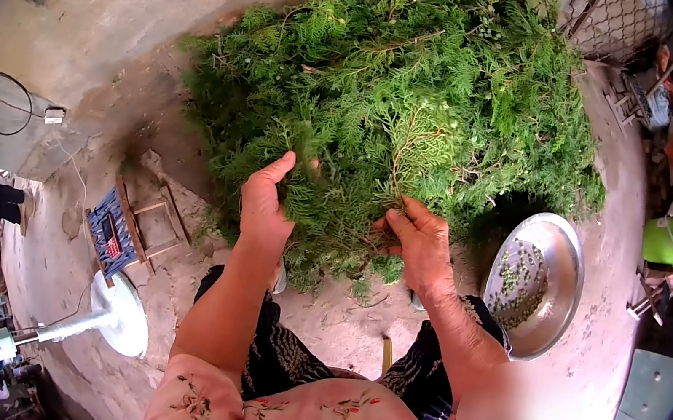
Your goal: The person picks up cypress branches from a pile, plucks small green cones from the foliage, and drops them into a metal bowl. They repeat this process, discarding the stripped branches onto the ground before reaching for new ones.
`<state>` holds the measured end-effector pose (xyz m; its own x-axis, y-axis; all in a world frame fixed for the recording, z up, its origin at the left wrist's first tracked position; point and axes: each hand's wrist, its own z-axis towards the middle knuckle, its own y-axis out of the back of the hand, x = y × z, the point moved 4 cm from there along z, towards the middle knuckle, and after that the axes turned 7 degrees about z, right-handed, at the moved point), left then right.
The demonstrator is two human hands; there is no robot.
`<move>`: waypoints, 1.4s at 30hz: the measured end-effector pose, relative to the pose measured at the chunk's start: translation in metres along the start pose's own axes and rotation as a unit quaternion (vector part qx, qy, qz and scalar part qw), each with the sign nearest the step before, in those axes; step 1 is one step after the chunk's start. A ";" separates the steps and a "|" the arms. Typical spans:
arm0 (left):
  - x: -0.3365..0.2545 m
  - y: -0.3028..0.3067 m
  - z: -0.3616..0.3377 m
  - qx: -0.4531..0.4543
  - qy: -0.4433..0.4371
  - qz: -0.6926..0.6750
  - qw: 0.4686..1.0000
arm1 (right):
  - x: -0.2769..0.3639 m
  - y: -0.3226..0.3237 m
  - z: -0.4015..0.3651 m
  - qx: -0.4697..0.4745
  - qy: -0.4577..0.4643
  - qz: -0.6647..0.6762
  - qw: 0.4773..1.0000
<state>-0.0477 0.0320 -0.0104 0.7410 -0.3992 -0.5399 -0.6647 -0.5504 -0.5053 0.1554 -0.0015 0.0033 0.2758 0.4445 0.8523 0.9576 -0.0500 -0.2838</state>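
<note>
Right fingers (424,214) pinch a sprig (420,141) extending forward; whether left fingers (278,167) grip is unclear.

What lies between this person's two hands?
Green leafy sprigs fill the stretch between the left hand and the right hand, as the head camera view shows.

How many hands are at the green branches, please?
2: the left hand is at the near side of the pile; the right hand pinches a sprig. No other shows there.
</note>
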 end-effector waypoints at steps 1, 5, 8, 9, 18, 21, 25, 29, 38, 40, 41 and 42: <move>-0.002 0.009 0.007 -0.040 -0.002 -0.014 0.999 | 0.000 0.001 -0.001 0.000 0.008 -0.009 1.000; -0.031 0.039 0.015 -0.043 -0.325 0.501 0.801 | 0.003 0.013 0.001 0.010 0.026 -0.057 0.998; -0.030 0.045 0.026 -0.140 -0.224 0.288 0.920 | -0.001 0.018 0.005 0.004 0.054 -0.101 0.993; -0.028 0.040 0.023 -0.139 -0.223 0.288 0.921 | -0.005 0.019 0.007 0.003 0.054 -0.101 0.993; -0.009 -0.024 -0.013 0.138 -0.238 0.342 0.899 | -0.003 0.001 -0.003 0.031 0.197 -0.235 0.951; 0.011 -0.030 -0.009 0.197 -0.134 0.260 0.936 | 0.004 -0.011 -0.010 0.045 0.215 -0.281 0.934; 0.013 -0.039 -0.015 0.177 -0.124 0.151 0.965 | -0.015 -0.017 -0.010 0.082 0.240 -0.309 0.917; 0.008 -0.032 -0.017 0.131 -0.134 0.198 0.962 | -0.014 -0.022 -0.009 0.140 0.199 -0.278 0.929; 0.022 -0.031 -0.021 0.142 -0.160 0.296 0.931 | 0.023 -0.002 0.022 -0.012 0.199 -0.057 0.978; 0.026 -0.033 -0.024 0.139 -0.147 0.315 0.927 | 0.027 -0.009 0.023 -0.001 0.226 -0.063 0.972; 0.028 -0.031 -0.023 0.153 -0.151 0.331 0.919 | 0.026 -0.013 0.023 0.009 0.209 -0.057 0.976; 0.029 -0.030 -0.024 0.153 -0.150 0.331 0.919 | 0.025 -0.015 0.024 0.020 0.192 -0.050 0.980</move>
<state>-0.0038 0.0196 0.0052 0.1347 -0.3277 -0.9351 -0.9902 -0.0090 -0.1395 0.1457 0.0314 0.0187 0.1999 0.0760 0.9769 0.9794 0.0155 -0.2016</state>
